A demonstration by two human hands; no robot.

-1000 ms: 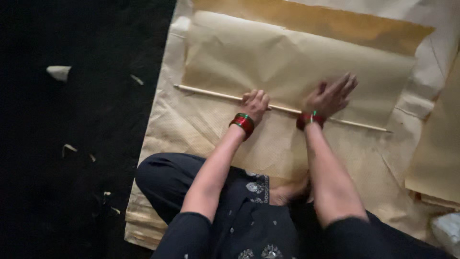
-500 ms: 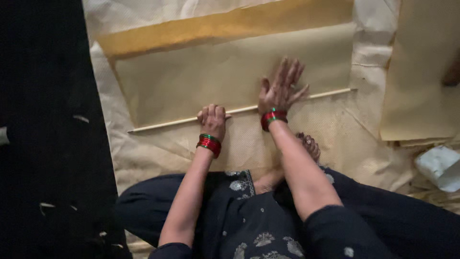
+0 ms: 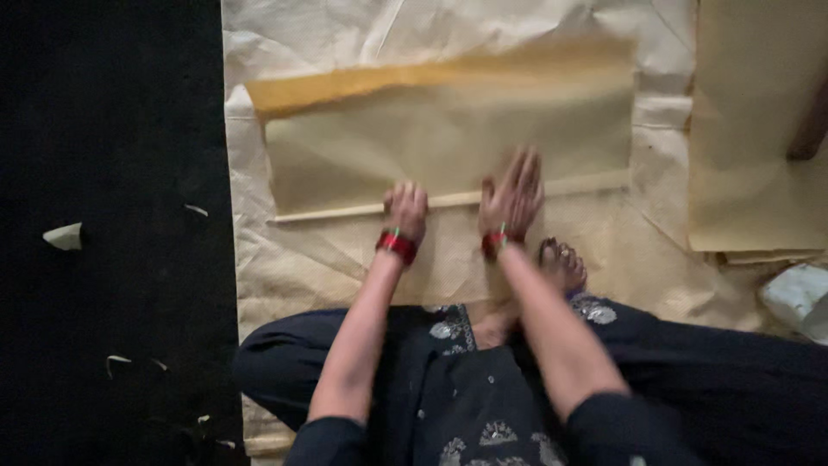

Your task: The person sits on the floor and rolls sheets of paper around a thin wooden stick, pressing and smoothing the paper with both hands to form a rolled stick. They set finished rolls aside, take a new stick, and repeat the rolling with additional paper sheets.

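both hands press a stick onto paper on the floor

a person seated on the floor pins a thin pale wooden stick across a tan paper sheet. the left hand curls its grip onto the stick; the right hand lies flat, fingers spread. uneven pressure could let the stick skew and crease the sheet. half a second ago it slanted more steeply; a dark mat borders the sacking.

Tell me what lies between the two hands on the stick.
Head view: between the left hand and right hand, only a short bare stretch of the thin wooden stick.
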